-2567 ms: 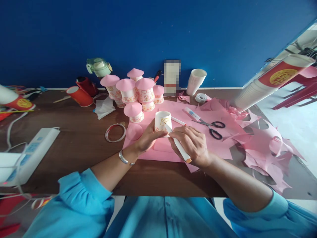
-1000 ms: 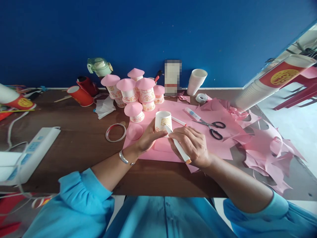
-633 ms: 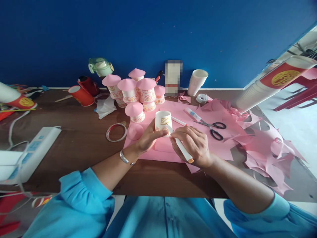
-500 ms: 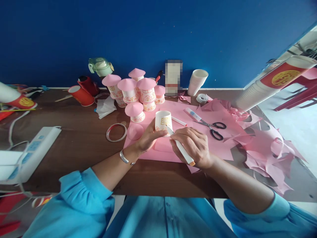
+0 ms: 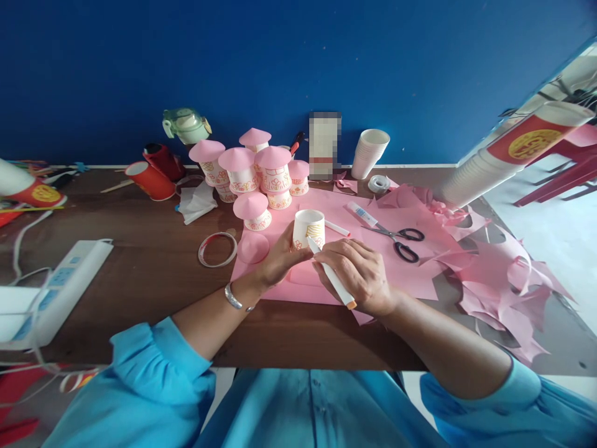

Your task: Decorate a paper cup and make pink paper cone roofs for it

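Observation:
My left hand (image 5: 281,256) grips a white paper cup (image 5: 303,225) from its left side, with the thumb across the lower front. On the cup are a striped yellow-orange patch and reddish flower drawings near the bottom. My right hand (image 5: 357,274) is closed around a white marker (image 5: 339,285) with an orange end, its tip against the cup's drawn patch. Behind them stand several decorated cups with pink paper cone roofs (image 5: 237,160). A flat pink cone (image 5: 252,248) lies left of my left hand. Under both hands is pink paper (image 5: 405,280).
Black-handled scissors (image 5: 405,244), a glue tube (image 5: 362,213) and another marker (image 5: 337,229) lie on the pink paper. Pink scraps (image 5: 508,292) cover the right side. A tape roll (image 5: 217,249), red cup (image 5: 150,181) and power strip (image 5: 69,280) are leftward; stacked cups (image 5: 370,154) stand behind.
The marker has shifted slightly left and tilted, its tip now on the left part of the striped patch. The cup has turned a little in my left hand, which still holds it.

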Motion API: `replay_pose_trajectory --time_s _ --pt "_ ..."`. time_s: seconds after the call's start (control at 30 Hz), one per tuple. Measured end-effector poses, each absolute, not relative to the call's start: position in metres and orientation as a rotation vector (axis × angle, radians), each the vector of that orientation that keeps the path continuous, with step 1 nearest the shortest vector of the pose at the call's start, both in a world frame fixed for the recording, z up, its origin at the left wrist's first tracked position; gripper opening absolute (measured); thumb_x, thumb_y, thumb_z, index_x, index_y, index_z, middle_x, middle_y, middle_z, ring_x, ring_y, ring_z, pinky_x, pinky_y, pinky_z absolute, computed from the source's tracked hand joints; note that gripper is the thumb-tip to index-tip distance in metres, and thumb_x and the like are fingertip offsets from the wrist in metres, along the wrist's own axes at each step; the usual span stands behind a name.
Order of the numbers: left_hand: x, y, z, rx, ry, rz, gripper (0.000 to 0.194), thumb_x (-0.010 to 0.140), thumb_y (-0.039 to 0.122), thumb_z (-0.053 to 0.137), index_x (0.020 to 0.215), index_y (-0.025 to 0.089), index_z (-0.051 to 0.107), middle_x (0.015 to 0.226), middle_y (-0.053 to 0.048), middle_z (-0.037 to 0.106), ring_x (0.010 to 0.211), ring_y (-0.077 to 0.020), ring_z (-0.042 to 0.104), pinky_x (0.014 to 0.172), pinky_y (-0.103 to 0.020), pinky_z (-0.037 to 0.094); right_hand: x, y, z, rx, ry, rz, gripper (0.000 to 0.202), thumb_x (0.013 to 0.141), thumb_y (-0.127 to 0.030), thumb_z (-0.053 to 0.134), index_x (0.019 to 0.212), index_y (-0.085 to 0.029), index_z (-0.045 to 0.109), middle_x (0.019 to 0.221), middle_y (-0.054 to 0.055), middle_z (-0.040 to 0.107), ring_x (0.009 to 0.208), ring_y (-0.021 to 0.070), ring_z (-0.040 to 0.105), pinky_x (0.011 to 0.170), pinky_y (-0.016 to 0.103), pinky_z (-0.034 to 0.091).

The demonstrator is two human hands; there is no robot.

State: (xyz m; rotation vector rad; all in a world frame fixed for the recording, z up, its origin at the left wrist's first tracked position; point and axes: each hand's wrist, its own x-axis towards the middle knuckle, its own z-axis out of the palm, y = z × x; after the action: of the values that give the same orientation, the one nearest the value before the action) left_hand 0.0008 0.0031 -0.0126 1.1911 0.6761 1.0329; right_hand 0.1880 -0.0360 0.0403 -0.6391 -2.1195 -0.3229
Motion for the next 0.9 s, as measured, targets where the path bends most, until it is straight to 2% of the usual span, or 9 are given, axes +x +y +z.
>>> replay_pose_trajectory --time_s 0.27,0.47,0.6,0.77,0.9 --pt "0.0 0.002 -0.007 1.149 0.709 1.012 0.055 0.081 0.042 0.085 0.124 0.023 0.057 0.105 -0.003 0.061 0.099 -0.0242 0.058 0.086 -0.038 0.047 0.19 -0.034 0.04 -0.641 -2.092 -0.316 0.018 0.091 -0.008 0.066 0.106 -0.017 0.06 0.085 0.007 0.073 0.073 0.0184 0.07 0.065 0.031 0.056" --pt "0.003 0.002 -0.004 1.155 0.658 1.032 0.055 0.079 0.041 0.084 0.123 0.022 0.058 0.104 -0.004 0.062 0.096 -0.0236 0.058 0.084 -0.038 0.046 0.189 -0.036 0.043 -0.582 -2.064 -0.3 0.018 0.092 -0.008 0.064 0.105 -0.019 0.062 0.082 0.004 0.072 0.071 0.0167 0.071 0.064 0.03 0.058" --pt "0.004 0.002 -0.001 1.14 0.639 1.043 0.05 0.08 0.039 0.083 0.119 0.021 0.058 0.099 -0.003 0.061 0.092 -0.0212 0.057 0.082 -0.036 0.045 0.189 -0.037 0.043 -0.581 -2.078 -0.3 0.019 0.09 -0.007 0.068 0.105 -0.017 0.061 0.083 0.006 0.072 0.071 0.0172 0.07 0.064 0.03 0.059" --pt "0.002 0.0 0.002 1.168 0.659 1.014 0.045 0.084 0.038 0.081 0.118 0.021 0.058 0.1 -0.002 0.059 0.093 -0.0198 0.055 0.084 -0.035 0.046 0.191 -0.035 0.043 -0.63 -2.058 -0.339 0.02 0.092 -0.008 0.066 0.109 -0.018 0.059 0.085 0.006 0.073 0.071 0.0173 0.069 0.063 0.031 0.058" --pt "0.002 0.001 -0.002 1.166 0.646 1.009 0.05 0.081 0.04 0.084 0.119 0.021 0.058 0.102 -0.003 0.06 0.095 -0.0202 0.056 0.085 -0.035 0.048 0.193 -0.034 0.044 -0.648 -2.042 -0.347 0.022 0.092 -0.008 0.065 0.111 -0.017 0.059 0.086 0.007 0.073 0.071 0.0182 0.069 0.062 0.031 0.057"
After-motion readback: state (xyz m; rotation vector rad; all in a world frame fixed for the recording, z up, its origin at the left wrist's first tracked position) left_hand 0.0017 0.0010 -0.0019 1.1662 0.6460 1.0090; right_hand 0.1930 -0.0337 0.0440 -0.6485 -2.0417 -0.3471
